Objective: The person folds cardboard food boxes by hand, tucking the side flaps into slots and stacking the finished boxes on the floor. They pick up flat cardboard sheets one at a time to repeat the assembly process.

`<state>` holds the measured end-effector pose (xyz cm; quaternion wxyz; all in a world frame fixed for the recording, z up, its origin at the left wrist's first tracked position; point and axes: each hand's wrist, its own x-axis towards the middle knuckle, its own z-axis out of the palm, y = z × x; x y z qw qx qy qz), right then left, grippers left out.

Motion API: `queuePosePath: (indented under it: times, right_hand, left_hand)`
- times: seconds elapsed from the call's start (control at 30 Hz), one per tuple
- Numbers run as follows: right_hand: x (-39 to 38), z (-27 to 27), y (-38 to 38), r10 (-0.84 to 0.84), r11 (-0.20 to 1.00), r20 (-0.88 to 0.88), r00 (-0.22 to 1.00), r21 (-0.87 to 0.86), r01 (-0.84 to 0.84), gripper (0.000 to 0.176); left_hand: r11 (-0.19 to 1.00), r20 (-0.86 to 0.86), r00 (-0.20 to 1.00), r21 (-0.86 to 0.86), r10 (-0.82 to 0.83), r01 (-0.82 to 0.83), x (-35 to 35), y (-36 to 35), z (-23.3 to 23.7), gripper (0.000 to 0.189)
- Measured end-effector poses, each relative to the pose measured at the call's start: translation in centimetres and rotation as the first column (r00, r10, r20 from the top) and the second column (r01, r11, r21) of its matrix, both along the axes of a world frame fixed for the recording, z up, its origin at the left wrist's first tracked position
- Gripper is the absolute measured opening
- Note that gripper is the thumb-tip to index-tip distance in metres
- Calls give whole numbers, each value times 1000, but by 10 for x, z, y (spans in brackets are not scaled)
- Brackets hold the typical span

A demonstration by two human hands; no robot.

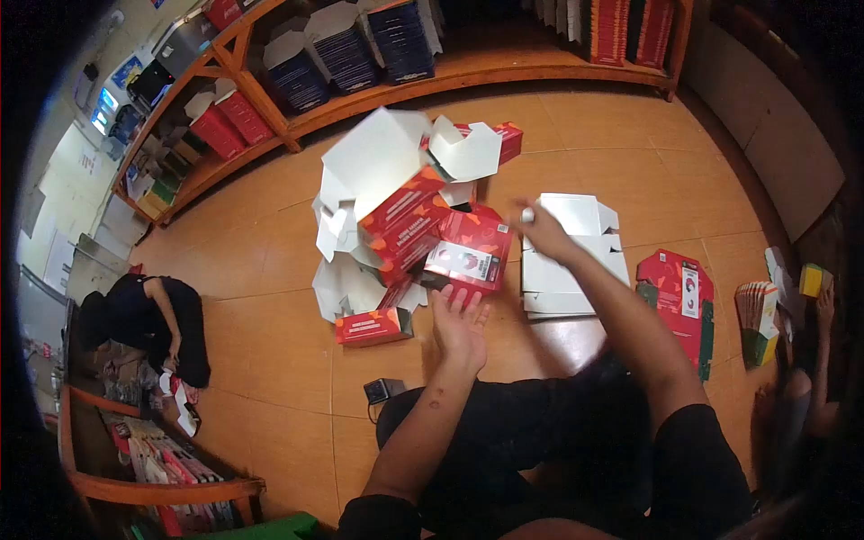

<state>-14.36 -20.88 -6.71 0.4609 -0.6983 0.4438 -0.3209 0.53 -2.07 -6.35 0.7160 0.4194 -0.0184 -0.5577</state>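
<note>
A red carton [472,243] with a white picture panel lies in front of me, against the near side of a pile of similar boxes. My left hand [461,324] is palm up at its near edge, fingers stretched out and touching the carton. Just right of the carton, my right hand [547,236] is raised with bent fingers, smeared by motion. A small white spot shows at its fingers; I cannot make out what it is. Below that hand lies a stack of flat white cartons [571,270], partly hidden by my right forearm.
Folded red boxes with open white flaps [382,162] are heaped ahead. A small red box [373,327] sits at left, a flat red carton [675,297] at right. A black device [382,390] rests near my knee. A person [162,324] crouches left; another person's arm [823,342] shows right.
</note>
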Motion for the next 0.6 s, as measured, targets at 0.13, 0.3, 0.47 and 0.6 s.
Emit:
queuePosePath:
  times: [0.13,0.3,0.47,0.6]
  right_hand:
    - [-71,-129,47,200,919,-743,639,-84,-386,76]
    - [-95,-143,57,162,899,-819,550,-107,-425,68]
    - [-97,-140,33,317,814,-821,475,-22,-581,55]
    - [-101,-142,24,341,854,-736,585,-18,-520,40]
  left_hand:
    - [999,37,999,-32,-2,3,-4,2,12,55]
    - [997,63,998,-68,-28,32,-3,1,8,49]
    - [996,75,995,-51,-63,67,-3,-1,2,50]
    - [994,88,993,-69,-74,80,-1,-1,-3,47]
